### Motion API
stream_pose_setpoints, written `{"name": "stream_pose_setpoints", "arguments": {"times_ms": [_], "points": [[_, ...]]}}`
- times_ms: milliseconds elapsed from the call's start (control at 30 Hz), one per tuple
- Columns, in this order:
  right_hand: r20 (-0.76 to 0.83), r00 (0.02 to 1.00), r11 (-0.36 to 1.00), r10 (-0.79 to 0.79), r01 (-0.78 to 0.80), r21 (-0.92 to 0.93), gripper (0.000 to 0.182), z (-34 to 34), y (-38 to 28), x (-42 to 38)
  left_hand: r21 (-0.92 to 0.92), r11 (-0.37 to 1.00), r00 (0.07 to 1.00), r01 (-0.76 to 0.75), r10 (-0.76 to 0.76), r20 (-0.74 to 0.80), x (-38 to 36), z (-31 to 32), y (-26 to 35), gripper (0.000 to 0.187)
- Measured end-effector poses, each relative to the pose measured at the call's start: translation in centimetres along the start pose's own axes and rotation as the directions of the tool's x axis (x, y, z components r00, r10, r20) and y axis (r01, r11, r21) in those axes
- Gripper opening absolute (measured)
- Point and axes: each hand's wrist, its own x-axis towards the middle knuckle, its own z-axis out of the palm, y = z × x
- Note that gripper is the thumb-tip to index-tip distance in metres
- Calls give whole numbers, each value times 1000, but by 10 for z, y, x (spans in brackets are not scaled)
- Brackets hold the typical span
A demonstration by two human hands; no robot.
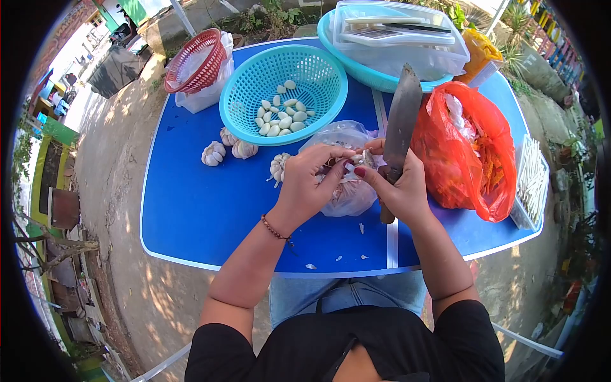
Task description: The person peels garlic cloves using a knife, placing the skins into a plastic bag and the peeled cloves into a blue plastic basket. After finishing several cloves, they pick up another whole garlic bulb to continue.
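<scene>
My right hand [407, 188] is closed round the handle of a broad-bladed knife [403, 111], whose blade points up and away from me. With thumb and fingertips it also meets my left hand [313, 181] at a piece of garlic [364, 159], which my left fingers pinch; the fingers partly cover it. Beneath both hands lies a clear plastic bag [349, 198] with garlic skins in it. A whole garlic bulb [278, 167] sits just left of my left hand. Peeled garlic cloves [284, 118] rest in a turquoise basket [238, 83] beyond.
More garlic bulbs [214, 153] lie at the left on the blue table [184, 210]. A red basket [197, 63] stands behind them. At the right are a red plastic bag [439, 172] and a box of white sticks [529, 175]. Plastic containers [398, 38] fill a basin at the back.
</scene>
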Motion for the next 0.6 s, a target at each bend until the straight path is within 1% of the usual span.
{"name": "stream_pose_setpoints", "arguments": {"times_ms": [33,100,133,200,233,267,333,400,433,500,533,600], "points": [[-28,1000,999,-11,10,-36,40,1,-1,0,6,1000,1000,-2,3,-28,-1,2,-1,22],[48,999,996,-15,19,-91,42,1,-1,1,19,1000,997,-6,7,-81,-3,5,-6,21],[85,996,993,-13,23,-119,43,0,-1,1,31,1000,996,5,-2,-84,-4,6,-5,21],[51,998,989,24,-16,-150,44,1,-3,0,55,998,996,26,-21,-92,-5,7,-1,20],[34,999,986,42,-36,-166,44,2,-3,-1,278,957,990,-81,110,-93,-4,6,2,21],[56,998,977,27,-15,-211,44,1,-2,0,486,856,969,-178,239,-65,-1,4,8,22],[105,994,954,1,31,-298,44,-2,3,1,695,656,927,-294,372,42,0,2,8,22],[176,968,917,-177,227,-327,44,-4,12,4,744,559,907,-365,395,148,-3,1,0,21],[211,942,886,-261,321,-335,43,-3,14,5,748,553,917,-367,349,191,-4,1,-2,18],[134,958,915,-252,281,-289,43,2,8,3,755,541,928,-370,255,273,-6,2,-5,12],[97,965,928,-244,261,-264,42,3,3,2,733,580,934,-355,249,256,-7,1,-4,11],[75,992,972,-98,111,-207,41,1,-6,1,685,652,945,-325,238,222,-6,0,-2,9]]}}
